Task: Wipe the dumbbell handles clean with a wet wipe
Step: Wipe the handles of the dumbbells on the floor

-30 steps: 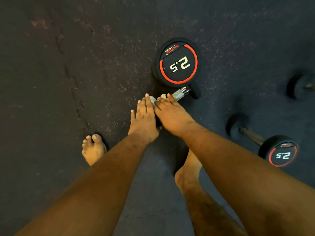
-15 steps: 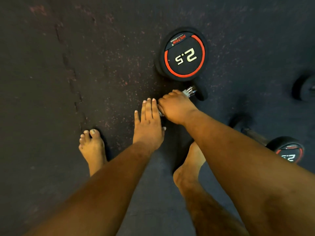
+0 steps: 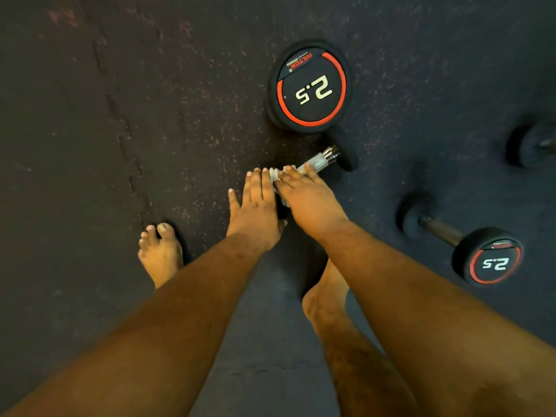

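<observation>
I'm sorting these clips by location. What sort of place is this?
Most likely a gym or home workout area. Rubber-headed dumbbells marked 2.5 lie on a dark speckled rubber mat floor with an interlocking seam; one head reads HILTON FITNESS.

Knurled chrome dumbbell handle (image 3: 319,160) lies on the floor, white wet wipe (image 3: 275,176) wrapped over its near end.
</observation>
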